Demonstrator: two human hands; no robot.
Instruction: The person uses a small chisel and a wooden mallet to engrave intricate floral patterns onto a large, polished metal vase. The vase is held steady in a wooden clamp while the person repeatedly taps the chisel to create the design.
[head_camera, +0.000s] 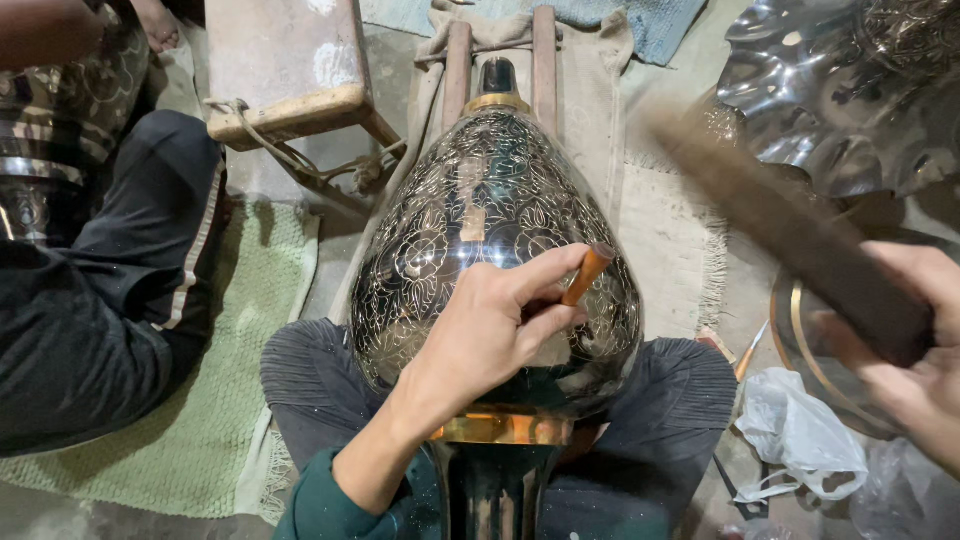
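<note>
Left hand pinches a chisel against the engraved vase, chisel angled up-right; right hand grips a blurred mallet.

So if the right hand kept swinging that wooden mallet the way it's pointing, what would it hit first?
Most likely the butt of the copper-coloured chisel that the left hand holds against the engraved vase. The right hand and mallet are blurred, so depth is uncertain.
</note>
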